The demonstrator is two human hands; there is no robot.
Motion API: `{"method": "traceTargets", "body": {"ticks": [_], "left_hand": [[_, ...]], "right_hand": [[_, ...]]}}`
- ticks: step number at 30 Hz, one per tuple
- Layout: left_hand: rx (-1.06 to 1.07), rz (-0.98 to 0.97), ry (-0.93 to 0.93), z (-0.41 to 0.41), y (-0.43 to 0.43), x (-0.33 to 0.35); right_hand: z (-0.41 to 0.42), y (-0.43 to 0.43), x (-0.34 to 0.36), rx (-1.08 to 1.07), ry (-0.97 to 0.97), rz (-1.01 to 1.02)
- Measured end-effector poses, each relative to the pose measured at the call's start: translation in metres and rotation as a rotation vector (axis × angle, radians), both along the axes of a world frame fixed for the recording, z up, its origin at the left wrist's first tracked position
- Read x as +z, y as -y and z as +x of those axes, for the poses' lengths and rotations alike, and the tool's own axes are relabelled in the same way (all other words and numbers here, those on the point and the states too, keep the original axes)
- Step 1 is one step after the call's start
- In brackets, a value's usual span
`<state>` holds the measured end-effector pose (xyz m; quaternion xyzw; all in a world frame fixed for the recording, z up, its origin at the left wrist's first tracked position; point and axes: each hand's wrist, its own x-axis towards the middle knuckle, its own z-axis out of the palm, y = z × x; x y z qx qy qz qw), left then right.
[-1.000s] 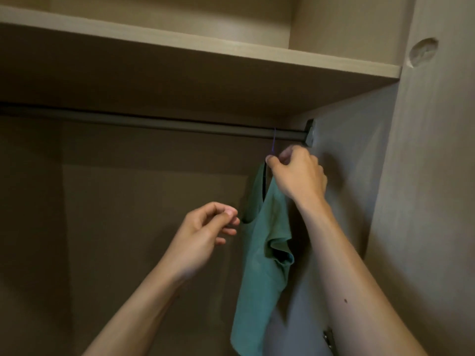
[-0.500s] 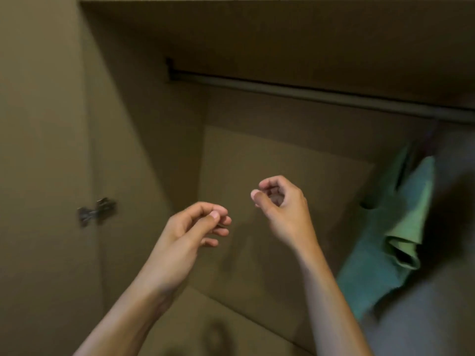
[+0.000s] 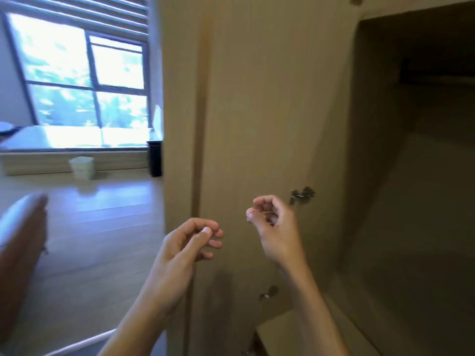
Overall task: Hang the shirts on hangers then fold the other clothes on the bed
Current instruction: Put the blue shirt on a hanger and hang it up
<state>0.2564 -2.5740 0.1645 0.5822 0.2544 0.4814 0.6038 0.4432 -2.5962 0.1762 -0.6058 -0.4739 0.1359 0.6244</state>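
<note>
My left hand (image 3: 189,242) and my right hand (image 3: 275,227) are raised in front of the open wardrobe door (image 3: 257,124). Both have loosely curled fingers and hold nothing. The dark wardrobe interior (image 3: 416,176) fills the right side of the view. No shirt, hanger or rail shows in this frame. The bed with the other clothes is out of sight.
A bright window (image 3: 82,73) with a low sill lies at the left. A pale bin (image 3: 81,167) and a dark box (image 3: 155,159) stand on the wooden floor (image 3: 102,227). A brown padded edge (image 3: 20,242) sits at the near left. A metal hinge (image 3: 302,195) is on the door.
My right hand let go of the hanger with the green shirt on the rail. My view swung left, away from the wardrobe interior towards the door and the window; the shirt left the frame.
</note>
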Motion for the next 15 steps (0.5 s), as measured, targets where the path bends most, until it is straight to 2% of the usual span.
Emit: {"method": "traceTargets", "body": {"ticks": [3,8,15], "left_hand": [[0.102,-0.006,0.000,-0.062,-0.031,-0.007],[0.241,-0.010,-0.102,-0.166,-0.093,-0.024],[0.423,-0.077,-0.141,-0.269,-0.174,-0.042]], "right_hand": [[-0.069,-0.050,-0.007,0.110,-0.035,0.001],[-0.180,-0.137,-0.028,0.306,-0.085,-0.098],[-0.282,-0.237,-0.043,0.416,-0.093,-0.162]]}}
